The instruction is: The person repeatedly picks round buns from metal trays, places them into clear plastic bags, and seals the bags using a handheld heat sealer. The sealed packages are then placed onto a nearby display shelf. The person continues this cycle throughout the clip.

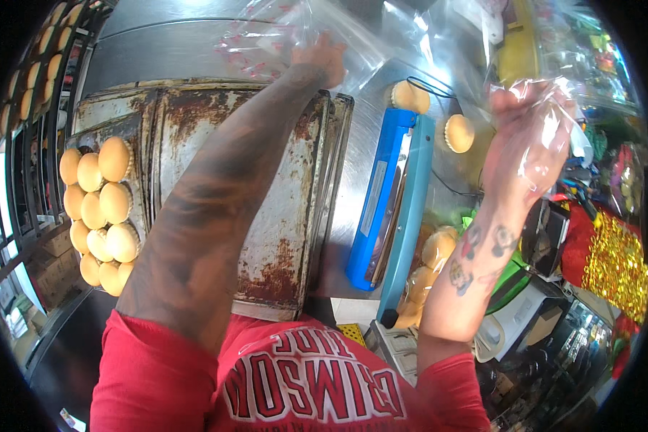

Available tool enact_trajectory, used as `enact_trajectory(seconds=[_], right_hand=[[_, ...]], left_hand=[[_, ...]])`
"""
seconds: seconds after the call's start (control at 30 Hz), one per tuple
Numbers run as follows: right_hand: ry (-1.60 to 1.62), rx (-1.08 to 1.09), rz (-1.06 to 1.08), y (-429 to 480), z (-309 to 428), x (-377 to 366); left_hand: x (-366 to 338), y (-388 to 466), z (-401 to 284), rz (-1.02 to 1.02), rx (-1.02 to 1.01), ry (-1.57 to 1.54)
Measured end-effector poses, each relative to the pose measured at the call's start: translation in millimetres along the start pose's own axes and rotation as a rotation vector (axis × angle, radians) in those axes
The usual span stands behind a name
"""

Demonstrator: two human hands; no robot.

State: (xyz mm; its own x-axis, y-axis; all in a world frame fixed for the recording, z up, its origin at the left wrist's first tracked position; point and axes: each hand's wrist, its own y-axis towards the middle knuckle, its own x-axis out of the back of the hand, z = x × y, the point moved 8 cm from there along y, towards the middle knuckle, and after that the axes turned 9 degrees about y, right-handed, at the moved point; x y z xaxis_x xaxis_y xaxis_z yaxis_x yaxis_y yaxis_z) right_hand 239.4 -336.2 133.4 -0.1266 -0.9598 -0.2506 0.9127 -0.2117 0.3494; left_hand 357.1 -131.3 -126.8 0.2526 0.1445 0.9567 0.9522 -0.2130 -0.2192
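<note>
My left hand [319, 58] reaches far forward onto clear plastic bags [264, 40], some with pink print; whether its fingers grip the film cannot be told. At the right, my right hand [529, 135] is wrapped in or behind clear plastic film, its fingers bent at the bunched film. Between my arms lies a blue impulse bag sealer [375, 205] with its teal arm [410, 216] slightly raised. One round bun [410, 97] sits at the sealer's far end, and another bun [459, 133] lies to its right. Below my right hand are bagged buns [437, 248].
Rusty metal baking trays [281, 205] lie under my left forearm. Rows of buns [113, 202] stand on a tray at the left, beside a dark rack [38, 108] holding more buns. A steel table [140, 54] extends ahead. Red and gold tinsel [615, 264] is at the right.
</note>
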Motion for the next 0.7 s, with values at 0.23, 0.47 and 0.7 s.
enact_trajectory(seconds=[0.23, 0.47, 0.7], right_hand=[[-0.651, -0.567, 0.657, -181.5, -5.7, -91.3], [0.032, -0.986, 0.250, -346.6, 13.4, -160.0], [-0.513, -0.792, 0.522, -411.3, 22.2, -233.0]], left_hand=[[117.9, -273.4, 34.3, -0.319, -0.273, -1.391], [106.2, -467.2, 121.7, 0.168, -0.159, -1.077], [77.3, -578.3, 227.3, 0.063, 0.198, -1.472]])
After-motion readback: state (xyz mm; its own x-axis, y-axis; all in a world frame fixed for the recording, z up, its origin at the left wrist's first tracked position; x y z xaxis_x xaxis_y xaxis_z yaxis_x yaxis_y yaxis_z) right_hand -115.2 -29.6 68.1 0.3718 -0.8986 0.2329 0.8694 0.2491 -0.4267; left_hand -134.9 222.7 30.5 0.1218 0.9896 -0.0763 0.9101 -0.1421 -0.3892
